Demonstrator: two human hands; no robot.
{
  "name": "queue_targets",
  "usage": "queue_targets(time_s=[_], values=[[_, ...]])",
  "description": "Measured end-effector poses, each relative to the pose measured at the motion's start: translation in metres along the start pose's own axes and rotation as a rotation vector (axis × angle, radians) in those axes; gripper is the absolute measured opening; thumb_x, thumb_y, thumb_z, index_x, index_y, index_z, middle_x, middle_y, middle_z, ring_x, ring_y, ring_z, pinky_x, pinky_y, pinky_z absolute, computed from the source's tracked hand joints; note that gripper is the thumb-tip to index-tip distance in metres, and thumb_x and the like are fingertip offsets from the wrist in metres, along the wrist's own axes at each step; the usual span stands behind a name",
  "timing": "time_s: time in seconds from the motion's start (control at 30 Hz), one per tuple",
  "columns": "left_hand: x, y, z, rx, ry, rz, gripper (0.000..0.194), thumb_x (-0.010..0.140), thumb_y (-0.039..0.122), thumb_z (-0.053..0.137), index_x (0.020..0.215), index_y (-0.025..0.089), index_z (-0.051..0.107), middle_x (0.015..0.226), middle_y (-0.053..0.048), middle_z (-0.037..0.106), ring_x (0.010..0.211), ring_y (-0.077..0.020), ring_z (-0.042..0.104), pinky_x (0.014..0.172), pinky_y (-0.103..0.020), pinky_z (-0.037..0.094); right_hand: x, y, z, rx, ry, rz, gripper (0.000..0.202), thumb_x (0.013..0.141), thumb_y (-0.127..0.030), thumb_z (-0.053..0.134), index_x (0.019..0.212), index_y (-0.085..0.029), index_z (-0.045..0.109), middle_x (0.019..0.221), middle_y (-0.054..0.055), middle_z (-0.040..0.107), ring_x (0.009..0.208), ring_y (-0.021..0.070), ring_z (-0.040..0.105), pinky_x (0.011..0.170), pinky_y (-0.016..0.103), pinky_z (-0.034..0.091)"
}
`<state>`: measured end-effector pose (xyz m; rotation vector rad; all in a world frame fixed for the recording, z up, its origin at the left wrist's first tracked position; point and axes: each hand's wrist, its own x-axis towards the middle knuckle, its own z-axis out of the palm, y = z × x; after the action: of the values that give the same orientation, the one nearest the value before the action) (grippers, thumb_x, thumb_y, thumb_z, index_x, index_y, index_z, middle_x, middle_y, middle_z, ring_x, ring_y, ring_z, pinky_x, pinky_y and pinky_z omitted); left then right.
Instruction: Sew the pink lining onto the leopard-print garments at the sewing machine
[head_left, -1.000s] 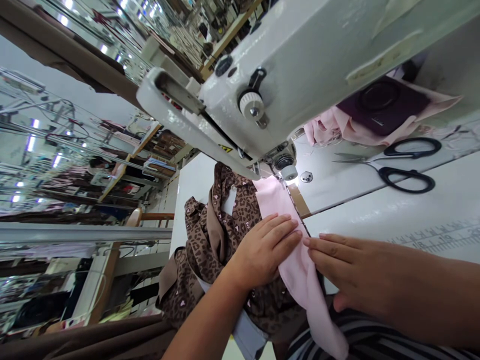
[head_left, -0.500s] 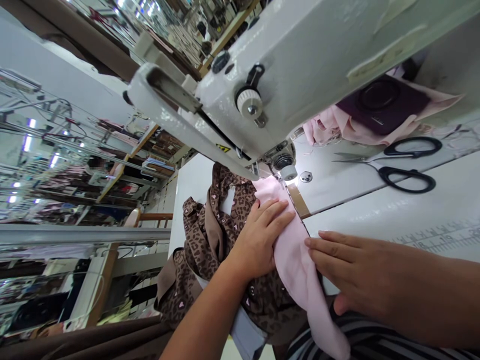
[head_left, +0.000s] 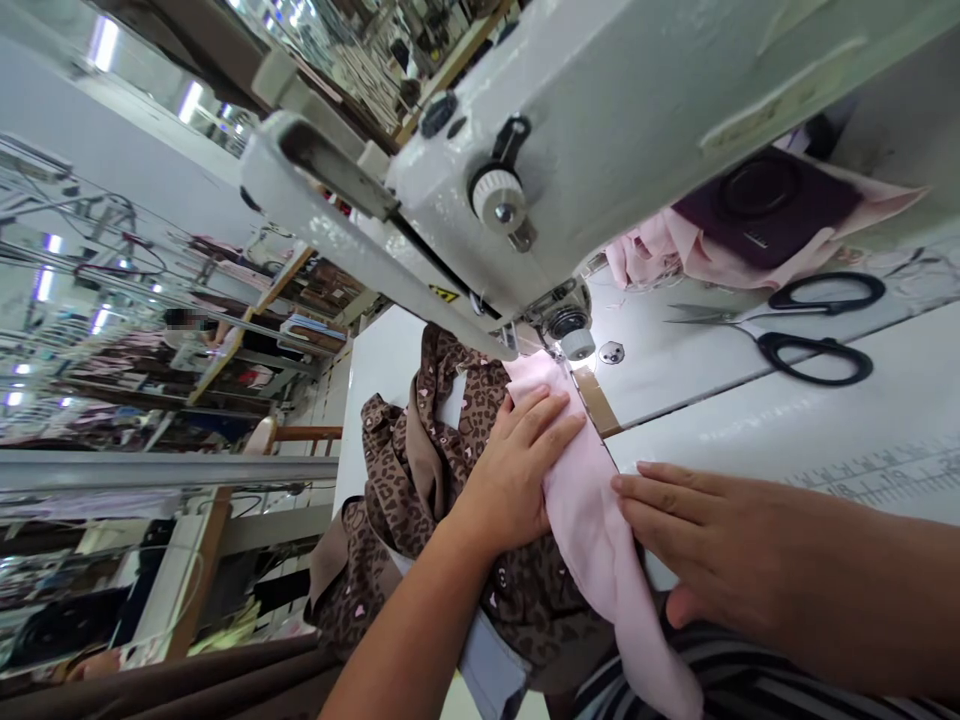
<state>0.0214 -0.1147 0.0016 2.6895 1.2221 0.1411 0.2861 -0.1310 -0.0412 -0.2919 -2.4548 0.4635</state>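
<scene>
A long pink fabric strip (head_left: pixel 581 520) runs from under the needle area of the sewing machine (head_left: pixel 570 170) down to my lap. Beneath and beside it bunches a brown leopard-print garment (head_left: pixel 420 440). My left hand (head_left: pixel 517 465) lies flat across the strip's left side, fingers stretched toward the presser foot, which is partly hidden by the machine head. On the strip's right edge rest the fingertips of my right hand (head_left: pixel 697 530), its fingers extended and the palm over the table. Neither hand grasps anything that I can see.
Black-handled scissors (head_left: pixel 817 325) lie on the white table (head_left: pixel 720 430) right of the needle. Behind them, a dark purple object (head_left: pixel 772 205) sits on pink fabric scraps (head_left: pixel 652 250). A printed ruler scale (head_left: pixel 885 470) runs along the right. Racks and another person are farther left.
My left hand has shifted very slightly left along with the pink strip and garment. The right hand stays practically where it was. The background has moved a little as the camera tilted.
</scene>
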Motion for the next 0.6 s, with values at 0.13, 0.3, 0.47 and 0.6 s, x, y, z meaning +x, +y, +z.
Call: queue_targets(time_s=[0.13,0.3,0.47,0.6], values=[[-0.0025,-0.0016,0.0009,-0.015,-0.021,-0.029,0.057,0.095,0.038,0.057,0.147,0.016,0.05,0.154,-0.02,0.051,0.152,-0.0364,0.037,0.125,-0.058,0.026,-0.004,-0.0007,0.0054,-0.043,-0.018,0.006,0.032,0.105,-0.027,0.05,0.121,-0.014,0.074,0.131,0.013,0.07,0.13,0.025,0.06,0.118,0.039,0.043],[-0.0029,-0.0025,0.0019,-0.023,-0.035,-0.047,0.062,0.092,0.036,0.06,0.15,0.017,0.048,0.157,-0.021,0.048,0.154,-0.0379,0.033,0.125,-0.061,0.025,-0.005,-0.0003,0.0081,-0.061,-0.034,-0.008,0.033,0.106,-0.029,0.049,0.124,-0.013,0.073,0.137,0.013,0.067,0.135,0.0251,0.056,0.118,0.04,0.043],[-0.0024,-0.0025,0.0031,-0.007,-0.04,-0.074,0.063,0.091,0.034,0.06,0.15,0.014,0.047,0.156,-0.023,0.047,0.153,-0.0401,0.032,0.123,-0.063,0.025,-0.0053,-0.0015,0.0063,-0.057,-0.011,-0.007,0.039,0.109,-0.026,0.039,0.115,-0.016,0.076,0.134,0.012,0.069,0.133,0.0239,0.058,0.118,0.038,0.042],[-0.0011,-0.0008,0.0022,-0.008,-0.075,-0.102,0.064,0.09,0.035,0.059,0.15,0.014,0.047,0.155,-0.023,0.048,0.153,-0.0395,0.033,0.123,-0.063,0.025,-0.0018,-0.0031,0.0048,-0.07,-0.009,0.007,0.039,0.109,-0.028,0.039,0.117,-0.016,0.075,0.131,0.011,0.07,0.13,0.0238,0.059,0.118,0.038,0.041]])
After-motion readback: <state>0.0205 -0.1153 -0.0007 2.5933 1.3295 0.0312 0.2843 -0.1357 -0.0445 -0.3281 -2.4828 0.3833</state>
